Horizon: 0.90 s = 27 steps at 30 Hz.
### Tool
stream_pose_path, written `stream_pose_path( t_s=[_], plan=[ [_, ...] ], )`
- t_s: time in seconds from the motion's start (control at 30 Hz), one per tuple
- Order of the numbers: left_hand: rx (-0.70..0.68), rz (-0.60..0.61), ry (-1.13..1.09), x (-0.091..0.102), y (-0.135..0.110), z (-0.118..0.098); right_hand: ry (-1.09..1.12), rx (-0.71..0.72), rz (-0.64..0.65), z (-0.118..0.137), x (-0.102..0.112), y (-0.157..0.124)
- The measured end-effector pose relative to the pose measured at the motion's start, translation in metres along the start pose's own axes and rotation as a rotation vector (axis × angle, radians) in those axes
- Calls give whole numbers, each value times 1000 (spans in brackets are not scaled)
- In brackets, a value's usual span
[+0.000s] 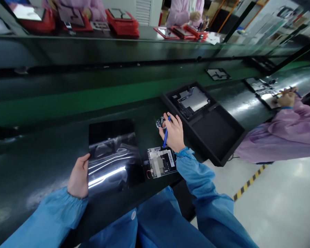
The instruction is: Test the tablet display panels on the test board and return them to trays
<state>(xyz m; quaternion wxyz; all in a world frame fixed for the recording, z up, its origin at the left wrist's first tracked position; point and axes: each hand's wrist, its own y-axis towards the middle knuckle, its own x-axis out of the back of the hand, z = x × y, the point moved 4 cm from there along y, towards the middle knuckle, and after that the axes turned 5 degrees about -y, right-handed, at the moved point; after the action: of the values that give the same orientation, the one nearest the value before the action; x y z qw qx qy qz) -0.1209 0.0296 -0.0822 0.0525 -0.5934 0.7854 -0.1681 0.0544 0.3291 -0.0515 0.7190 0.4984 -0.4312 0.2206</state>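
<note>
A dark glossy tablet screen (113, 155) lies face up on the bench, bright lamp reflections across it. My left hand (79, 175) grips its left edge, the fingers partly hidden. Over the bench to its right, my right hand (174, 132) is closed around a slim blue pen-like tool (165, 136) that slants down towards the bench. A small clear, shiny round object (159, 122) is at the fingertips of that hand; I cannot tell whether it is held. Just below sits a circuit board (158, 163) with pale tape strips, a white label and a short red wire.
A black two-part tray (219, 132) stands to the right, an opened tablet housing (192, 101) in its far compartment. Another housing (218, 74) lies beyond. At right a co-worker's hands (286, 98) work on parts. Across the bench are people and red trays (122, 26).
</note>
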Motion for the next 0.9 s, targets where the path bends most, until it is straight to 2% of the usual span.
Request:
stream_pose_path(
  t_s=[0.1, 0.13, 0.17, 0.2, 0.27, 0.3, 0.33, 0.37, 0.4, 0.43, 0.53, 0.63, 0.73, 0.8, 0.83, 0.9],
  plan=[
    [211, 68, -55, -10, 13, -23, -8, -10, -52, 1, -2, -2],
    [247, 107, -106, -15, 21, -38, 0, -20, -81, 0, -1, -3],
    [210, 129, -164, -21, 32, -58, 15, -29, -107, -2, -1, -4],
    [36, 103, -200, -26, 45, -85, 34, -37, -132, -4, -1, -5],
    [-520, 76, -112, -41, 67, -144, 70, -53, -164, -8, -1, -7],
    [-808, 59, 44, -55, 74, -168, 85, -62, -174, -10, -1, -7],
    [-1006, 120, 286, -75, 81, -185, 99, -71, -178, -11, -2, -8],
    [-1141, 187, 502, -98, 88, -193, 112, -76, -178, -12, -3, -8],
    [-1210, 298, 704, -122, 96, -194, 122, -77, -176, -13, -3, -9],
    [-1221, 390, 877, -144, 106, -189, 130, -75, -171, -13, -3, -10],
    [-1162, 536, 1052, -189, 134, -163, 143, -68, -157, -12, -4, -12],
    [-1039, 607, 1218, -204, 164, -134, 154, -74, -150, -10, -3, -13],
    [-982, 656, 1317, -206, 183, -125, 177, -78, -171, -7, 1, -13],
    [-978, 688, 1356, -218, 182, -128, 190, -87, -209, -7, 7, -12],
    [-998, 703, 1358, -230, 175, -130, 193, -101, -237, -8, 10, -12],
    [-1077, 734, 1320, -266, 150, -133, 187, -146, -296, -12, 16, -13]
  ],
)
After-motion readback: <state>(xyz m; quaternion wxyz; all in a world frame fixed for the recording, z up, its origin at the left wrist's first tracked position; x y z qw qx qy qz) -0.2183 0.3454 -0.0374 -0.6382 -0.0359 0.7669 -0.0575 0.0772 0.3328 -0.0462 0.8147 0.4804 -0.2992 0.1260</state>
